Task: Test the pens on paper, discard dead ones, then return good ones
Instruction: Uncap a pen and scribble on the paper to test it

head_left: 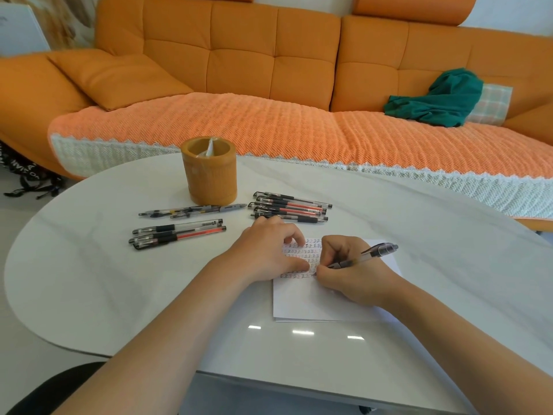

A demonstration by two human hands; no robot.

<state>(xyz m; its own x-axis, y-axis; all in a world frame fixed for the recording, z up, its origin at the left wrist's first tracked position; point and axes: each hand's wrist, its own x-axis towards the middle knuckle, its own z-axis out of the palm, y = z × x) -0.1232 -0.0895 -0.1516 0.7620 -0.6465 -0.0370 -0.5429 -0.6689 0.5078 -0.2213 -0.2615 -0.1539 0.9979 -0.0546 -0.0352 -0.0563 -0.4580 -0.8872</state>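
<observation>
A clear pen (365,255) is pinched in the right grip (350,272), its tip set on the marked paper (302,301), while the left grip (266,250) is laid beside it, holding nothing, fingertips pressed on the sheet's upper left part. Beyond, 3 pen clusters are spread flat on the white surface (119,295): a left cluster (179,234), a middle cluster (194,210) just before the bamboo holder (209,175), and a right cluster (290,208). Farthest back, a green cloth (440,98) is draped on an orange sofa (269,55).
</observation>
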